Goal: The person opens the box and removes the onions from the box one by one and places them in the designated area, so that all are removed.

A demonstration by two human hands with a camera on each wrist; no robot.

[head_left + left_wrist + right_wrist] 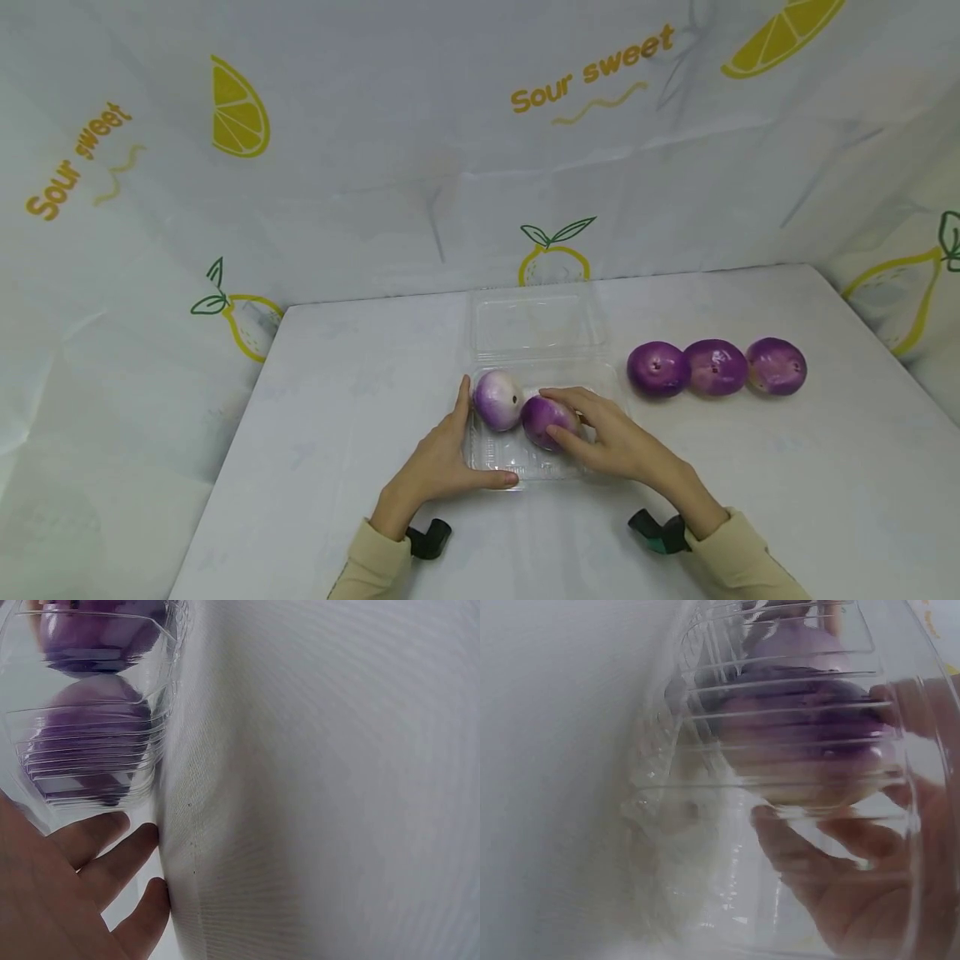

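Observation:
A clear plastic clamshell box [512,462] lies opened out on the table, its lid [536,323] folded back at the far side. At the left of its base sits a round white-and-purple fruit [497,401]. My right hand [611,437] reaches into the base and grips a second round purple fruit [546,421] between thumb and fingers, close beside the first. In the right wrist view, the gripped fruit [802,742] shows through the ribbed wall. My left hand [442,467] braces the box's front-left corner, thumb along the front edge and fingers fairly straight by the left side.
To the right of the box, three more purple fruits [716,367] stand in a row on the white-covered table [337,417]. Behind rises a white cloth backdrop [360,167] with lemon prints. Dark wrist-worn devices [430,539] sit by both sleeves.

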